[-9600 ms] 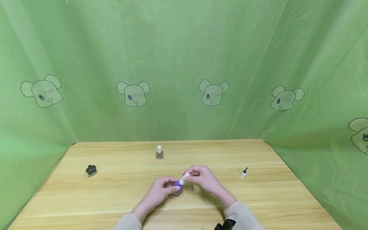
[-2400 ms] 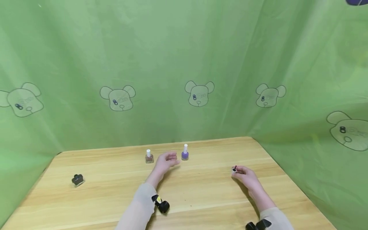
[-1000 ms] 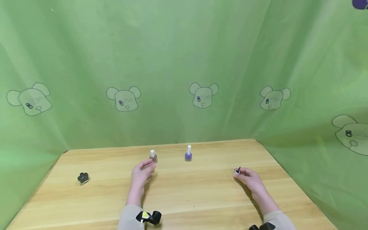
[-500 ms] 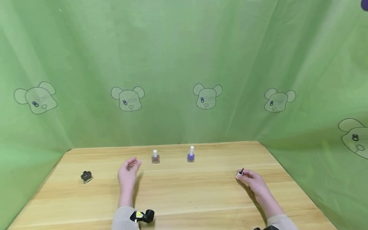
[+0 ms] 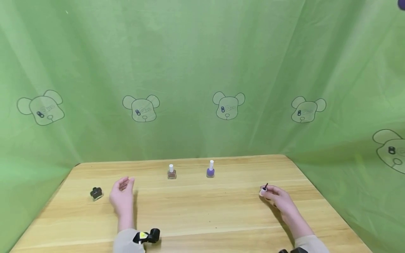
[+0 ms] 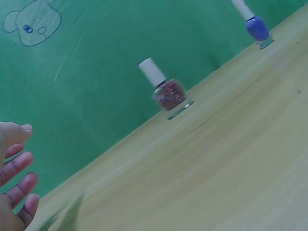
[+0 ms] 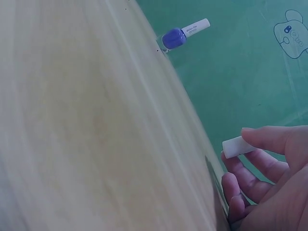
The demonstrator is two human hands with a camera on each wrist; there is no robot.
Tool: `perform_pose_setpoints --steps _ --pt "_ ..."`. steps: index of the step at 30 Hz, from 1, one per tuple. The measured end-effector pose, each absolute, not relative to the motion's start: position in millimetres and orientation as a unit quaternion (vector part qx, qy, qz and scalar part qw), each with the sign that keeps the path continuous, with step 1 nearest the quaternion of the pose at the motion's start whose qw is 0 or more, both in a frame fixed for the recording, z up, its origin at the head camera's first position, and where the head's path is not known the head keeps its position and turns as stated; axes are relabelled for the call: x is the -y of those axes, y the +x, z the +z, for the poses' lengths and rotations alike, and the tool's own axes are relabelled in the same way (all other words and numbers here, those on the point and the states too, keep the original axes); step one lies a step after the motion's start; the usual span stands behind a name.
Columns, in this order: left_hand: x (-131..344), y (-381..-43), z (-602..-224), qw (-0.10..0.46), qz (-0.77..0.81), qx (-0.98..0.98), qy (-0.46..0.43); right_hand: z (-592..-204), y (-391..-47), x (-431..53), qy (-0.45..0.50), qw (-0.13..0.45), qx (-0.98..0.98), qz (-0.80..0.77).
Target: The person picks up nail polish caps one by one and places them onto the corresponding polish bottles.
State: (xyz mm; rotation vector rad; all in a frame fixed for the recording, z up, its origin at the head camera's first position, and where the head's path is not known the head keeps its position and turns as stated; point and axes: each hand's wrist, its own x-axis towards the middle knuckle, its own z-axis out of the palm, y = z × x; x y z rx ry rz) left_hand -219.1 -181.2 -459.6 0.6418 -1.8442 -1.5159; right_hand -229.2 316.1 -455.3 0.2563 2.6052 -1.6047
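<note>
- The brown bottle (image 5: 172, 174) stood upright on the wooden table (image 5: 190, 211), near the back edge; the other places are told from it.
- The purple bottle (image 5: 210, 173) stood upright to the right of the brown bottle, well apart from it. Both had white tops on, so perhaps they were placed at the back because neither hand needed them at this moment.
- The black bottle (image 5: 96, 193) was to the left of the brown bottle and nearer to the person. Its dark neck looked bare, and it seemed to sit on its base, which would help to keep the content inside.
- The white cap (image 5: 262, 192) was far to the right of the brown bottle and nearer to the person. Its dark stem (image 5: 266, 186) pointed upward, probably so that it would not dirty the wood.
- The right hand (image 5: 280, 201) pinched this cap between thumb and fingers, with the forearm slanting forward and leftward. Whether the cap touched the wood, I cannot tell.
- The left hand (image 5: 121, 196) held nothing; its fingers were loosely bent. It was left of the brown bottle, nearer to the person, beside the black bottle, with the forearm almost straight forward.
</note>
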Motion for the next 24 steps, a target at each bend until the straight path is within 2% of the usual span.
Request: perform_pose_setpoints --steps 13,21,24 --pt "197 -209 -459 0.414 -0.526 0.675 0.311 -453 -230 -317 0.077 0.041 -0.84 -0.536" --pt "212 -206 -460 0.438 -0.547 0.615 0.361 -454 -230 -318 0.08 0.043 -0.836 -0.541" --pt "221 -204 -463 0.431 -0.553 0.603 0.381 -454 -229 -317 0.08 0.042 -0.835 -0.542"
